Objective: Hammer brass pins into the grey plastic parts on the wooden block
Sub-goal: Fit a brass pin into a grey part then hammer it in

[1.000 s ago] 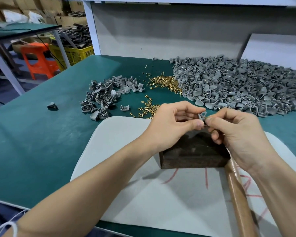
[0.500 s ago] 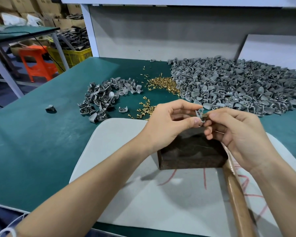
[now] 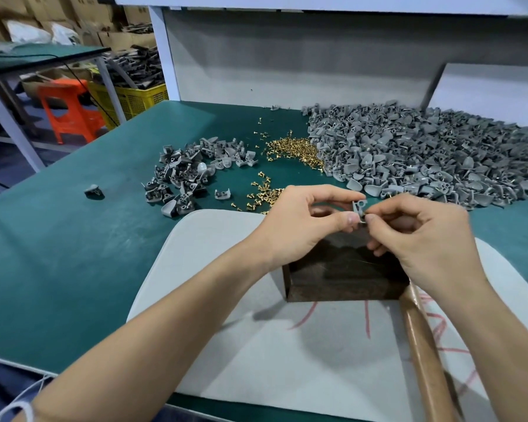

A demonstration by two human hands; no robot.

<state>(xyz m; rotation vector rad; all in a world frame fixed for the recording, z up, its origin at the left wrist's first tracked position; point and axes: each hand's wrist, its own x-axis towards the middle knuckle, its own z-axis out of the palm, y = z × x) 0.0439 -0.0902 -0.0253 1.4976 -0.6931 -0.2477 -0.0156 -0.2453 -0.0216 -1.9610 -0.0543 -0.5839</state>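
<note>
My left hand (image 3: 299, 222) pinches a small grey plastic part (image 3: 359, 207) between thumb and fingers, above the far edge of the dark wooden block (image 3: 345, 271). My right hand (image 3: 421, 236) meets it from the right, its thumb and forefinger pinched at the part's lower edge; whatever they hold is too small to make out. A brown wooden hammer handle (image 3: 424, 354) lies under my right forearm, right of the block. Loose brass pins (image 3: 296, 150) lie on the green mat behind my hands.
The block stands on a pale grey board (image 3: 226, 330) with red marks. A big heap of grey parts (image 3: 433, 153) fills the back right, a smaller heap (image 3: 189, 175) the middle left, one stray part (image 3: 92, 190) further left. A white post (image 3: 165, 53) rises behind.
Both hands stay together over the block. The grey part has been turned slightly between my fingers, and my right fingertips have shifted to its lower edge.
</note>
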